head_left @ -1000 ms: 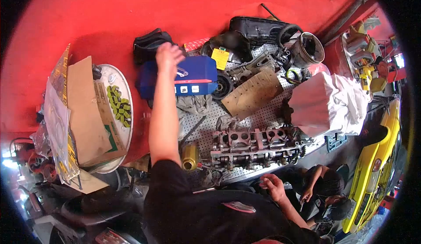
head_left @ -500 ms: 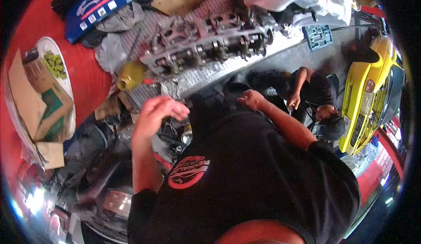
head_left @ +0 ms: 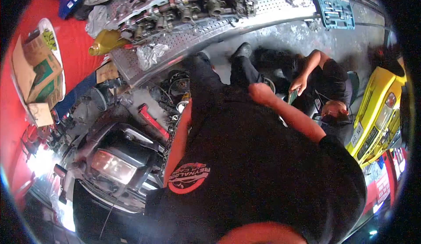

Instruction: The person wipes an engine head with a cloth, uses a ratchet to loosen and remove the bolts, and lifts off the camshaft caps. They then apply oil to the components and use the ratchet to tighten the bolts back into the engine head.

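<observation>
My left forearm runs forward along my black shirt, and the hand at its end is out of sight behind the shirt. On the other side, my right hand is at hip height over my dark trousers. It is a blurred, rounded shape with no fingers to make out. Ahead of me a metal cylinder head rests on a perforated metal bench. A yellow-brown bottle and crumpled foil-like material lie beside it. Neither hand touches these.
A co-worker is low at my right, holding a greenish object. Beyond are a yellow car front and a socket set. At left are a car bumper, a red tool and cardboard.
The view has shifted, so the bench sits higher in it. My left hand, raised before with bent fingers, has dropped behind the shirt. My right hand has moved slightly and blurred.
</observation>
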Demonstrator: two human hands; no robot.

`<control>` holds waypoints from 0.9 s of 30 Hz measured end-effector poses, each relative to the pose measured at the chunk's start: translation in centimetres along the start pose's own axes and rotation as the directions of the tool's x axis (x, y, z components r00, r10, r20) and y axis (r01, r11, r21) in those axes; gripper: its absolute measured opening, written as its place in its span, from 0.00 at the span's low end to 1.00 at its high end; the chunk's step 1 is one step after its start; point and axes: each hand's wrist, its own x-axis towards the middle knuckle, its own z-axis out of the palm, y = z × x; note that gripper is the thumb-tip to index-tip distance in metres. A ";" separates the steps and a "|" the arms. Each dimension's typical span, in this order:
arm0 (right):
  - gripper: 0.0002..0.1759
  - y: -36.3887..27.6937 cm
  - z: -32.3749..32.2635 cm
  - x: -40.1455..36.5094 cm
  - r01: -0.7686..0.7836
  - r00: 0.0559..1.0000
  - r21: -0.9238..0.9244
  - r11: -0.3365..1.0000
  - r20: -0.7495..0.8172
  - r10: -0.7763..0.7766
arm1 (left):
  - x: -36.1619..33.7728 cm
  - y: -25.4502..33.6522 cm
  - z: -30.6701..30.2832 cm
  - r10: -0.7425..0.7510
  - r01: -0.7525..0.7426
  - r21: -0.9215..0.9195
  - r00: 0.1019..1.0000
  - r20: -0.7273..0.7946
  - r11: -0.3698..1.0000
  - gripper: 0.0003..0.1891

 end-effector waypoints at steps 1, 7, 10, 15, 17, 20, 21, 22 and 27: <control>0.08 0.3 1.6 -0.7 0.073 0.997 0.152 0.986 -0.018 -0.071 | 1.0 -0.2 -0.1 0.082 -0.086 0.157 0.996 0.029 0.984 0.45; 0.09 -2.2 5.1 -1.2 0.015 1.000 0.371 0.928 -0.029 -0.005 | 2.2 2.1 0.0 0.048 -0.081 0.683 0.997 0.067 0.726 0.51; 0.10 -3.3 8.4 0.6 0.021 1.000 0.317 0.948 -0.020 -0.016 | 3.7 3.2 -1.5 0.035 -0.044 0.661 0.999 0.027 0.749 0.51; 0.16 -5.9 3.6 5.9 -0.136 0.968 0.642 0.755 -0.077 0.241 | 16.0 -8.5 -6.6 0.248 -0.238 0.161 0.968 -0.043 0.958 0.38; 0.19 -4.2 1.9 8.5 -0.138 0.889 0.720 0.680 -0.212 0.405 | 17.8 -7.6 -7.6 -0.181 0.180 0.065 0.983 0.005 0.982 0.34; 0.19 0.6 -1.3 12.3 -0.019 0.755 0.880 0.475 -0.299 0.583 | 22.5 -11.1 -6.7 -0.132 0.140 0.177 0.990 -0.056 0.974 0.33; 0.17 1.8 -2.8 13.1 -0.048 0.725 0.903 0.427 -0.263 0.637 | 24.5 -12.5 -6.0 -0.106 0.122 0.218 0.991 -0.081 0.968 0.33; 0.16 3.1 -3.4 13.9 0.013 0.703 0.905 0.424 -0.310 0.639 | 26.6 -13.8 -5.3 -0.088 0.111 0.250 0.991 -0.102 0.962 0.33; 0.16 11.5 -2.3 16.8 -0.174 0.792 0.812 0.557 -0.221 0.570 | 36.0 -17.8 -0.5 -0.045 0.085 0.331 0.991 -0.127 0.940 0.36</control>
